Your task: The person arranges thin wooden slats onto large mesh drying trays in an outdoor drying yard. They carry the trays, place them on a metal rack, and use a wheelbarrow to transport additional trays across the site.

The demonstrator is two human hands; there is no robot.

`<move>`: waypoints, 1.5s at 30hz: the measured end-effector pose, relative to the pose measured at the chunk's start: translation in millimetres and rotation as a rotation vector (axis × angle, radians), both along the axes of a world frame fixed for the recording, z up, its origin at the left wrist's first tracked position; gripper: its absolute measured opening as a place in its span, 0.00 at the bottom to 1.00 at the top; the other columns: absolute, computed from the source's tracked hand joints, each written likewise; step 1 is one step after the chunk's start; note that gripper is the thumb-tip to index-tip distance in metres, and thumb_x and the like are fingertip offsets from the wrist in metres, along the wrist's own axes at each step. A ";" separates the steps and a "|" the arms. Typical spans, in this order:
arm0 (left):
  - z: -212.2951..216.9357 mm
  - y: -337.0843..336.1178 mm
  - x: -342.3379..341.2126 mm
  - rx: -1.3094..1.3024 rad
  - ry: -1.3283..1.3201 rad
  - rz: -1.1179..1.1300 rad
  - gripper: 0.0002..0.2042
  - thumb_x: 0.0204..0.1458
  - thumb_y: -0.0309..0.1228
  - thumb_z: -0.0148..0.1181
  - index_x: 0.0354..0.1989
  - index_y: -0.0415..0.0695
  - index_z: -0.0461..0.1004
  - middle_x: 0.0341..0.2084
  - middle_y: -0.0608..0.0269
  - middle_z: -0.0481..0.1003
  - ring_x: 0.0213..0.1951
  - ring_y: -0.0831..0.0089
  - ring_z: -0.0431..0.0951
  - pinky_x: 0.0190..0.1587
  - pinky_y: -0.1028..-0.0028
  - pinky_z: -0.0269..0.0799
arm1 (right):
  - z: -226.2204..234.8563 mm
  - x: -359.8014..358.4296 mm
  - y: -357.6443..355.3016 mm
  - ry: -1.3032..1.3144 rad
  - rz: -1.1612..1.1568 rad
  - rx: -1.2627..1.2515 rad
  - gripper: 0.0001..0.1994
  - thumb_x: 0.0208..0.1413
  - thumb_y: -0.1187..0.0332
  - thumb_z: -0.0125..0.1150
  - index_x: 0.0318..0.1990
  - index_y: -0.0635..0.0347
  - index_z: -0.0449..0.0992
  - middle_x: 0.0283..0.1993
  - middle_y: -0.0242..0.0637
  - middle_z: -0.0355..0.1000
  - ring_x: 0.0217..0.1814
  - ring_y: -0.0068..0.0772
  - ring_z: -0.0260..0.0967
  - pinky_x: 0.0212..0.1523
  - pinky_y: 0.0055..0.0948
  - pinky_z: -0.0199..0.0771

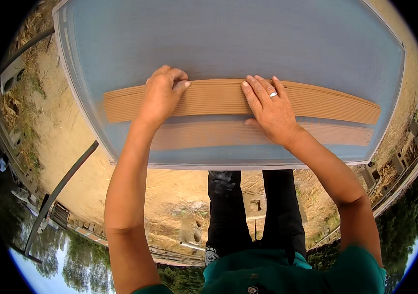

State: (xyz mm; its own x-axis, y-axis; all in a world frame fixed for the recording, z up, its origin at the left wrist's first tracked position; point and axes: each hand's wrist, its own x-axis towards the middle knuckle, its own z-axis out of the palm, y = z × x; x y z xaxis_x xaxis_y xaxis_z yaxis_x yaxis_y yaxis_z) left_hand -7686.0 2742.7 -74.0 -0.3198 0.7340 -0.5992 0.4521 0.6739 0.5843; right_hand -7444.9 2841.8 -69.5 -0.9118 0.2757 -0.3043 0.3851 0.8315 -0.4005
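A long band of thin brown strands (214, 98), lying side by side, stretches across the blue-grey mesh screen (228, 39). At the band's far edge, left of its middle, my left hand (162, 95) is closed, thumb and fingertips pinched together over the top strands. My right hand (270, 108), with a ring on one finger, lies on the band right of its middle. Its fingers are stretched out and reach the far edge. Nearer me, a paler band of similar strands (194, 134) lies on the screen, partly hidden by my right wrist and left forearm.
A light frame (248, 165) edges the screen, close in front of my dark-trousered legs (282, 206). Dark curved pipes (64, 181) stand at the left. Hollow concrete blocks (399, 161) line the right side, and dry sandy ground (66, 127) surrounds the screen.
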 end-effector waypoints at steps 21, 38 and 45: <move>27.8 -113.3 -71.2 -0.026 0.687 -0.471 0.43 0.26 0.33 0.71 0.58 0.48 0.57 0.55 0.56 0.58 0.57 0.59 0.59 0.62 0.54 0.47 | -11.4 -6.6 -5.1 0.129 -0.031 -0.001 0.42 0.30 0.64 0.70 0.58 0.62 0.57 0.54 0.40 0.61 0.58 0.39 0.57 0.57 0.43 0.56; 23.8 -91.4 -96.2 -0.030 0.556 -0.600 0.30 0.26 0.18 0.61 0.45 0.44 0.62 0.47 0.57 0.63 0.53 0.58 0.62 0.62 0.53 0.46 | -12.8 -7.2 -5.9 0.145 -0.089 -0.070 0.44 0.25 0.65 0.73 0.57 0.59 0.58 0.54 0.38 0.60 0.58 0.38 0.58 0.58 0.42 0.55; 33.1 -83.0 -100.0 -0.062 0.466 -0.594 0.29 0.25 0.18 0.61 0.44 0.43 0.63 0.44 0.56 0.63 0.50 0.55 0.62 0.61 0.57 0.49 | -13.1 -5.0 -4.7 0.149 -0.100 -0.072 0.43 0.25 0.65 0.73 0.56 0.59 0.58 0.54 0.38 0.61 0.58 0.37 0.58 0.57 0.42 0.55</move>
State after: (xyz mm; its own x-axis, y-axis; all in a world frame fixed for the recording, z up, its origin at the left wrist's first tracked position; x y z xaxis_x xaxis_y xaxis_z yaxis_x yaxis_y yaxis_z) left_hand -7786.0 2659.7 -40.8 -0.1114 0.8310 -0.5449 0.9403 0.2656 0.2128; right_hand -7449.8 2837.1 -82.6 -0.9176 0.3492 -0.1899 0.3959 0.7593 -0.5165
